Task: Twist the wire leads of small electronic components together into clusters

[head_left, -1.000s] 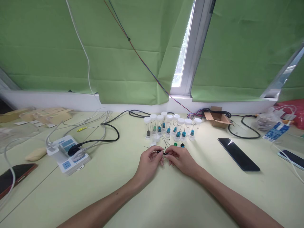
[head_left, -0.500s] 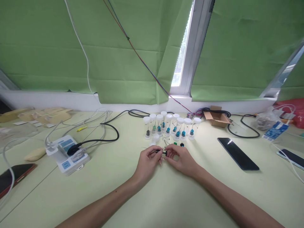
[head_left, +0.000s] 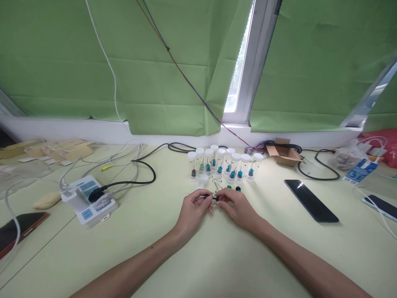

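Observation:
My left hand (head_left: 192, 211) is closed in a pinch around a small black part (head_left: 215, 198), and a thin wire-like piece sticks out to the left of those fingers. Thumb and fingertips of my right hand (head_left: 238, 207) grip the right end of the same part. Just beyond the fingers stand several clear vials (head_left: 220, 165) with white caps, holding blue, green or dark pieces with thin stems. A small green piece (head_left: 228, 187) and a black one (head_left: 238, 189) lie behind my right hand. Thin stems (head_left: 217, 181) lie loose between the vials and my hands.
A white power strip (head_left: 89, 203) with plugs and cables sits at left, near a dark phone (head_left: 21, 229). On the right lie a black phone (head_left: 311, 200) and another phone (head_left: 381, 207). An open cardboard box (head_left: 284, 157) stands at the back beside black cable (head_left: 322, 176).
My right fingertips have closed in on the end of the black part and sit slightly nearer my left hand. Otherwise the table looks the same.

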Action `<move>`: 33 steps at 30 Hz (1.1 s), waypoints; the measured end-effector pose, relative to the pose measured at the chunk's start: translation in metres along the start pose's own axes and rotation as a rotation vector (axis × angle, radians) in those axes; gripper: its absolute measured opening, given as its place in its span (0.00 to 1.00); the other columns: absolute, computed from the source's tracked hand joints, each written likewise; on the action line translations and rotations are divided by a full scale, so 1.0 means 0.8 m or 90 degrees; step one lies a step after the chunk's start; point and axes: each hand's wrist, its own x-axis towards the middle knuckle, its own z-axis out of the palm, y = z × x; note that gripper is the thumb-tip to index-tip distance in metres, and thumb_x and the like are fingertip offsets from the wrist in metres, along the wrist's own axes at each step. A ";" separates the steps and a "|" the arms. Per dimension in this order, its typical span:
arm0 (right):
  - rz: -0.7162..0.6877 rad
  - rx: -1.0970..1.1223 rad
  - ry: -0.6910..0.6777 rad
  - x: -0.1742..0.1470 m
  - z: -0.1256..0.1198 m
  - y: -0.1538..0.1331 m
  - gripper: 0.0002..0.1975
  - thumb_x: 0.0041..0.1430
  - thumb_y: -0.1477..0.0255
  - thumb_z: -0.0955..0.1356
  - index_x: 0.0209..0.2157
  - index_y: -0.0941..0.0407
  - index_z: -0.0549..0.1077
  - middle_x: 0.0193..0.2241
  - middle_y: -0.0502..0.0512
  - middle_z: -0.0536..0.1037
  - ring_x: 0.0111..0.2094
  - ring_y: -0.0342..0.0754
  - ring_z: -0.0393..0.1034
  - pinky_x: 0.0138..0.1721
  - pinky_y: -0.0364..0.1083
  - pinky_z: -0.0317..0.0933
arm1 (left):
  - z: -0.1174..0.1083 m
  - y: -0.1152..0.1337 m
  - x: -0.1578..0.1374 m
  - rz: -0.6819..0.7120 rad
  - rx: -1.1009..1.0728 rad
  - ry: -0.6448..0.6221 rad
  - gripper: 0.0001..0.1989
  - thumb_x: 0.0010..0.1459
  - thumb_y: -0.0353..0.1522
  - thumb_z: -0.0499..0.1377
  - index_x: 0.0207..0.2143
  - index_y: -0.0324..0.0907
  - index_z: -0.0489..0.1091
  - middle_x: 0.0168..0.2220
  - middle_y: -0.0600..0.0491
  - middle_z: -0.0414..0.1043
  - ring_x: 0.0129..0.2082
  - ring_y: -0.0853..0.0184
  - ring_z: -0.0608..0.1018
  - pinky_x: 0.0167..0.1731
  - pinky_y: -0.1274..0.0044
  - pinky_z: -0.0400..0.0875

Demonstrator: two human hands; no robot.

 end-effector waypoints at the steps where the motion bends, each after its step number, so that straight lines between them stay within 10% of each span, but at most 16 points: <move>1: 0.000 -0.004 -0.002 0.000 0.000 0.000 0.05 0.61 0.73 0.66 0.39 0.54 0.72 0.33 0.54 0.78 0.33 0.48 0.72 0.37 0.47 0.67 | 0.000 0.000 0.000 0.000 -0.001 0.001 0.10 0.52 0.37 0.65 0.33 0.40 0.74 0.22 0.55 0.73 0.24 0.67 0.75 0.31 0.74 0.71; 33: 0.075 0.186 -0.045 -0.002 0.007 -0.002 0.09 0.66 0.62 0.63 0.41 0.54 0.66 0.25 0.49 0.74 0.24 0.44 0.71 0.29 0.44 0.68 | -0.002 -0.005 0.000 -0.018 -0.064 -0.022 0.09 0.53 0.36 0.65 0.34 0.41 0.72 0.24 0.56 0.72 0.25 0.69 0.73 0.34 0.74 0.70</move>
